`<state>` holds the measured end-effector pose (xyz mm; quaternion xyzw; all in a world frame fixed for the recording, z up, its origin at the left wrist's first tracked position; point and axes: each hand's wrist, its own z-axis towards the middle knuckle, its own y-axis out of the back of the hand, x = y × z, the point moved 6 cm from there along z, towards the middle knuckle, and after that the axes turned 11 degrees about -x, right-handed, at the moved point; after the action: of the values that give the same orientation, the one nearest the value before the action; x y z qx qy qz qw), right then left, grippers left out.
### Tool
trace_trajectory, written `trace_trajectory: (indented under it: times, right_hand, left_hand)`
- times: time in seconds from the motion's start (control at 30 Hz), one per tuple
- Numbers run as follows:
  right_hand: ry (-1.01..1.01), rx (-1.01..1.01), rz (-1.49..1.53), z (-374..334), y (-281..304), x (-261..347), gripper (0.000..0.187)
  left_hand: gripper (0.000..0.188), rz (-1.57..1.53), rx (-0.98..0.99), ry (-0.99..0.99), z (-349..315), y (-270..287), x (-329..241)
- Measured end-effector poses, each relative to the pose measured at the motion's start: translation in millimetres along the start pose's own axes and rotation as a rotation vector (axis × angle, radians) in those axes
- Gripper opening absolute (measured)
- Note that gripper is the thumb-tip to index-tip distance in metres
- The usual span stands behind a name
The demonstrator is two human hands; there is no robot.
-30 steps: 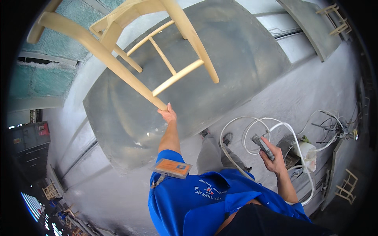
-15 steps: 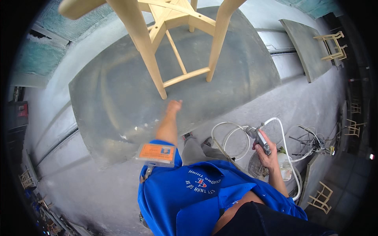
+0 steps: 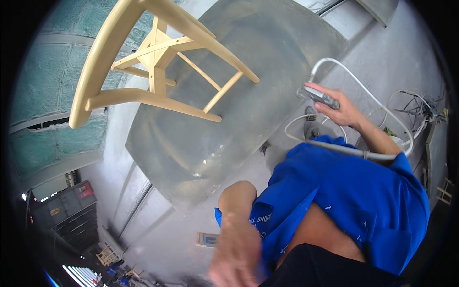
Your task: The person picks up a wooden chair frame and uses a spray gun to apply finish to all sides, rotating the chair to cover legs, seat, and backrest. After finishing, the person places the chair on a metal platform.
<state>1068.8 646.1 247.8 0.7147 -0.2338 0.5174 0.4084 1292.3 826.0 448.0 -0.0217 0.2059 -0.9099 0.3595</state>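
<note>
In my right hand (image 3: 337, 109) is a grey metal spray gun (image 3: 321, 95), my fingers wrapped round its body, with a white hose (image 3: 377, 91) looping away from it. The gun is to the right of a pale wooden chair frame (image 3: 160, 98), apart from it. The chair has a curved rail, crossed bars and round legs, and stands tilted in view on a large grey board (image 3: 201, 138). My left hand (image 3: 234, 260) is close to my body at the lower edge, smeared by motion; its fingers do not show clearly. A badge (image 3: 206, 239) dangles beside that arm.
Teal mesh-like panels (image 3: 43, 81) line the far left. A dark cabinet (image 3: 71, 215) stands below them. A tangle of hoses and cables (image 3: 425, 112) lies at the right. Another grey board (image 3: 382, 9) is at the top right, and a floor groove (image 3: 136, 210) runs at the left.
My left hand has drawn back from beside the chair leg towards my body. My right hand has risen with the spray gun towards the board. The view has turned, showing more of the chair.
</note>
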Motion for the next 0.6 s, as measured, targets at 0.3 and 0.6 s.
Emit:
trace_trajectory:
  times: [0.3, 0.6]
  right_hand:
    - [0.06, 0.108, 0.114, 7, 51, -17, 0.054]
    - [0.16, 0.11, -0.052, 60, -16, 27, 0.051]
  left_hand:
    - [0.021, 0.545, -0.24, 0.363, -105, 14, 138]
    - [0.034, 0.852, -0.631, 1.758, -454, 55, 174]
